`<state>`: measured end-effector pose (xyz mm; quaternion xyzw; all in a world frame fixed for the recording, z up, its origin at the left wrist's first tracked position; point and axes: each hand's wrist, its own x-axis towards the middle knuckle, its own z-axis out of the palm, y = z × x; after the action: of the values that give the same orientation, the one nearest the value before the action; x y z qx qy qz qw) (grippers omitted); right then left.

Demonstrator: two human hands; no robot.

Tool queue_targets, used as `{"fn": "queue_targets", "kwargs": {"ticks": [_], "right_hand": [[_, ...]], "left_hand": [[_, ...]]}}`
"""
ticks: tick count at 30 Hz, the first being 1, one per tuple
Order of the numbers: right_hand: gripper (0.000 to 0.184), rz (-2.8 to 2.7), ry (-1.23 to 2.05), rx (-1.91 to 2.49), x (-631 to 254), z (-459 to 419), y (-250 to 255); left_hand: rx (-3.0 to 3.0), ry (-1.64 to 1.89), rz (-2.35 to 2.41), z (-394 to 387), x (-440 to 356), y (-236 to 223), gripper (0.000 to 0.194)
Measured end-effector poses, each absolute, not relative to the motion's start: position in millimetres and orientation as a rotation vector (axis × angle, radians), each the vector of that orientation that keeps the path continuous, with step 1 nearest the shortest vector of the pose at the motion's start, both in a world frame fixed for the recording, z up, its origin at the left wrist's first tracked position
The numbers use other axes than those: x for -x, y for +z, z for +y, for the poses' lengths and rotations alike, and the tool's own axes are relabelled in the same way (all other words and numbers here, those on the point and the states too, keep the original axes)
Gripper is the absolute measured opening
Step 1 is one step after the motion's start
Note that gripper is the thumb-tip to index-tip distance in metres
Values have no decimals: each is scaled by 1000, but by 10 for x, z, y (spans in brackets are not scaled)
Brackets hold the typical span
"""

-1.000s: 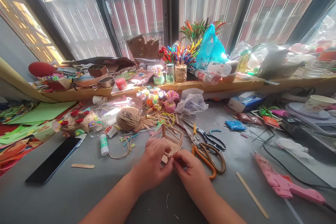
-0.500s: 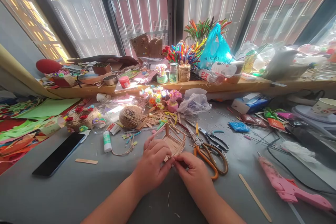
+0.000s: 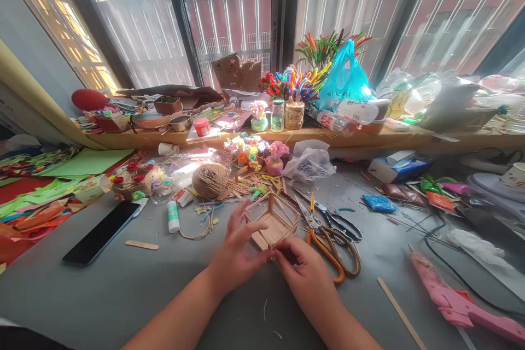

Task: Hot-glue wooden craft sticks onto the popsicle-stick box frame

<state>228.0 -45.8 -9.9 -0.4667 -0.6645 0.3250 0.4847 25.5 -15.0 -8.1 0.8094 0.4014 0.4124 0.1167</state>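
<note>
A small open box made of craft sticks [image 3: 266, 234], with a slatted base and raised stick sides, rests on the grey table between my hands. My right hand [image 3: 305, 268] pinches its near corner between thumb and fingers. Beside its left side, my left hand [image 3: 238, 249] has its fingers spread, and its thumb tip reaches the same corner near the right fingertips. What lies right between the fingertips is too small to make out. Orange-handled scissors [image 3: 328, 251] lie just right of the box, with black-handled scissors [image 3: 342, 224] behind them.
A pink hot glue gun [image 3: 447, 290] and a craft stick [image 3: 400, 311] lie at right. Leftward are a phone [image 3: 100, 232], another short stick [image 3: 141, 244], a glue stick [image 3: 173, 217] and a twine ball [image 3: 210, 180]. Craft supplies crowd the window ledge [image 3: 246, 141].
My left hand has loosened, its fingers lifting and spreading away from the box. My right hand keeps its pinch at the near corner. The whole view has shifted slightly.
</note>
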Motion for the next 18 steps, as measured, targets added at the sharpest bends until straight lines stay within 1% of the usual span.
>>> {"fn": "queue_targets", "kwargs": {"ticks": [3,7,10,12,14,18], "right_hand": [[15,-1610,716,1136,-2323,-490,-103],[14,-1621,549,1091,-2433,-538,-24],[31,-1805,365,1030,-2472,-528,92],[37,-1961,234,1008,-2472,-499,159],[32,-2063,202,980,-2471,-467,202],[18,-2139,298,979,-2500,-419,242]], "left_hand": [[-2320,1203,1133,-152,-278,-96,24],[-2283,1212,1153,-157,-313,-89,24],[-2294,1235,1135,-155,-335,-81,26],[-2305,1239,1125,-156,-350,-75,29],[-2312,1234,1132,-160,-364,-62,30],[-2338,1214,1144,-166,-373,-1,28]]}}
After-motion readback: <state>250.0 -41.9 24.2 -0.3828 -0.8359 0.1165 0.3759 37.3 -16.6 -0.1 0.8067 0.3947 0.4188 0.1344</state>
